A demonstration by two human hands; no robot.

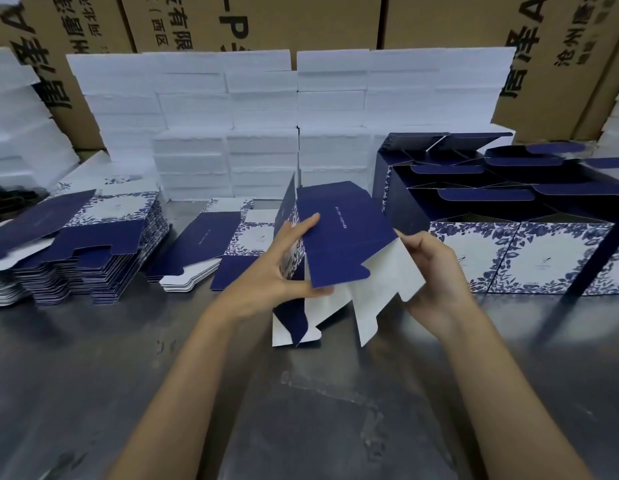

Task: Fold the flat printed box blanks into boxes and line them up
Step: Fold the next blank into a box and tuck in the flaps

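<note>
Holding a half-opened box blank (339, 244) above the middle of the grey worktop (93, 375), the left hand (284, 268) pinches its left panel, thumb under the navy flap, fingers (306, 221) laid straight on top; the right hand (429, 268) grips the right edge, fingers curled behind the white inner side; white bottom flaps hang near the worktop; a tall stack of flat blanks (76, 251) lies at the left, a thinner stack (211, 251) just left of the hands; folded boxes (509, 209) stand in rows at the right; white foam blocks (266, 126) are stacked at the far edge, brown cartons (252, 22) behind.
</note>
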